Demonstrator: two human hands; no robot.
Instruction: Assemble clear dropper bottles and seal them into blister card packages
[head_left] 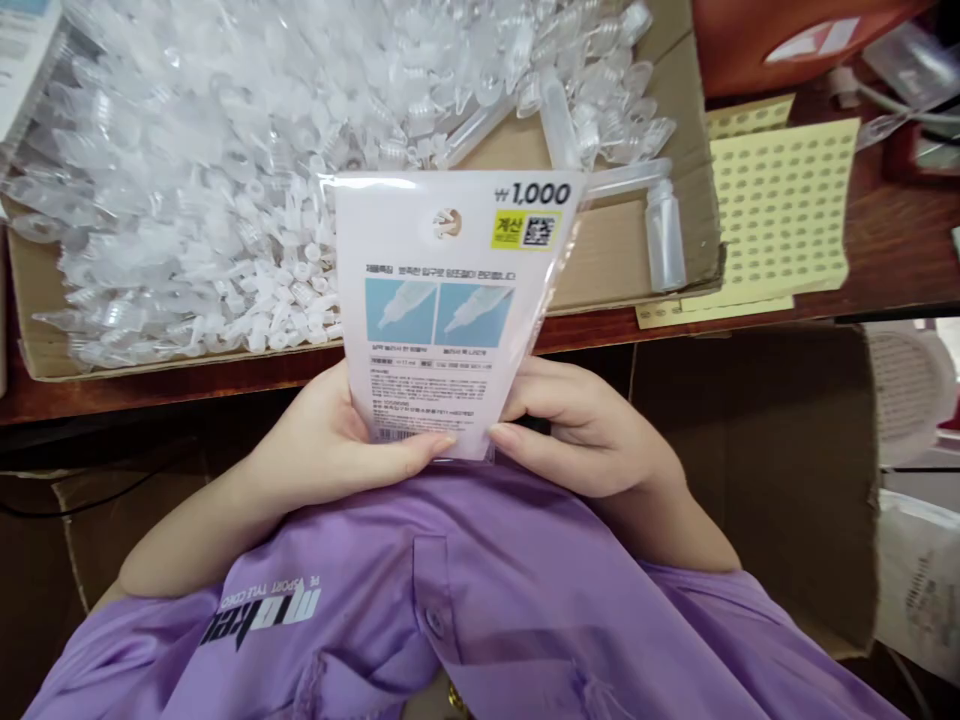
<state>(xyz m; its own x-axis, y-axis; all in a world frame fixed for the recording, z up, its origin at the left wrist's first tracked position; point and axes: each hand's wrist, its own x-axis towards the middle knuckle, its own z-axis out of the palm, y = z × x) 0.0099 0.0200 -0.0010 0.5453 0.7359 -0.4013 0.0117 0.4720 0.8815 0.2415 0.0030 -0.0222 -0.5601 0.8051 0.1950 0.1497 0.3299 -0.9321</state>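
Note:
A flat white retail package (442, 380) stands tilted in front of my chest, its printed back towards me. It bears a price, a yellow QR label, two small blue pictures and a hang hole at the top. My left hand (337, 440) grips its lower left side, the thumb lying across the bottom edge. At the lower right corner my right hand (592, 425) pinches the package between thumb and fingers. What lies on the far side of the package is hidden.
Beyond the package, a shallow cardboard box (600, 285) holds a heap of clear plastic bottles and small white nozzle tips (292, 300). One small bottle (665, 235) stands upright at its right corner. Yellow sticker sheets (784, 205) lie to the right, near an orange object (795, 40).

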